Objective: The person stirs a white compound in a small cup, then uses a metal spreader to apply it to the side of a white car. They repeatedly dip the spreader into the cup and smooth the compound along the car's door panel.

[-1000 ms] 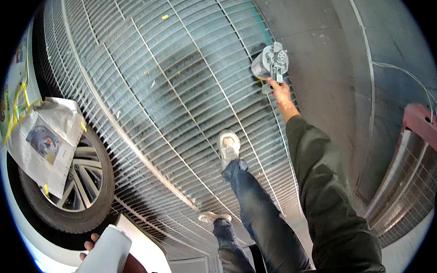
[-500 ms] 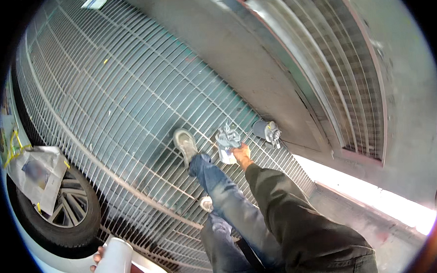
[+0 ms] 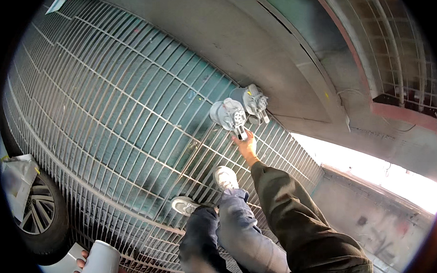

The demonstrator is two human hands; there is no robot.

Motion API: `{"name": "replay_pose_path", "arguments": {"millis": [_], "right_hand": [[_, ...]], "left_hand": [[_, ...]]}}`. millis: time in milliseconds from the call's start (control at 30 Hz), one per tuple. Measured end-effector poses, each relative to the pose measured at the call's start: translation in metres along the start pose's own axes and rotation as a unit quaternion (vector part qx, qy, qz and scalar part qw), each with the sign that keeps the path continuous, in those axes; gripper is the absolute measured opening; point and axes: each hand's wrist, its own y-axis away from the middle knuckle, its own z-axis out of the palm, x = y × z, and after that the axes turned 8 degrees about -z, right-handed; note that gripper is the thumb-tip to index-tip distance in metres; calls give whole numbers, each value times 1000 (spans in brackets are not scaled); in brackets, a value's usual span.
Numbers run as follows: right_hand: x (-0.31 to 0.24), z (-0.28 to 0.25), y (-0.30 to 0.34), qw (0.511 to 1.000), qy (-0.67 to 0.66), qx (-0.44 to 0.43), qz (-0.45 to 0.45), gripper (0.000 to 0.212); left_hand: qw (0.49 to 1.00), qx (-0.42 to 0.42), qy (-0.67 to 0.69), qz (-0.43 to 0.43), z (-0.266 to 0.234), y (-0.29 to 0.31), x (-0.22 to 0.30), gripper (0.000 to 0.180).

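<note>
My right hand (image 3: 246,145) is stretched forward over the floor grating. Its fingers are closed at the lower end of a paint-caked grey canister (image 3: 223,113) with a knobbly top and a short handle-like piece. A second canister (image 3: 253,100), much like it, stands right beside it against the wall's foot. At the lower left, my left hand (image 3: 81,262) is wrapped round a plain white cup (image 3: 101,264); only some fingers show, and the cup hides the rest.
The metal grating (image 3: 131,110) covers the floor under my shoes (image 3: 225,177). A grey wall (image 3: 284,100) runs along the right side, with a framed grille (image 3: 388,44) in it. To the left is a car wheel (image 3: 40,210) with a sheet-like cover (image 3: 19,179) hanging over it.
My right hand has moved forward with the canister, close beside the other one. My feet have shifted and the view has turned. The cup stays in my left hand.
</note>
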Motion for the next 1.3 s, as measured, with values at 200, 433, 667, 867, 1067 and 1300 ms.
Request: {"name": "replay_pose_path", "arguments": {"millis": [200,433,667,867,1067,1300], "right_hand": [[-1,-82,8,963,201,15,-180,70],[15,-103,-46,919,284,-218,-166,51],[12,-90,-47,889,236,-282,-273,30],[-20,-81,3,923,151,-255,-243,40],[-17,-70,15,916,187,-148,-322,41],[-3,-70,5,822,331,-221,-408,51]], "left_hand": [[999,-38,3,-31,35,30,-6,91],[999,-14,24,-35,27,45,-5,92],[999,-1,1,-47,27,61,-7,94],[998,-35,8,-55,30,64,-7,91],[998,-15,16,-62,26,63,-9,88],[998,-11,13,-66,20,62,-16,84]]}}
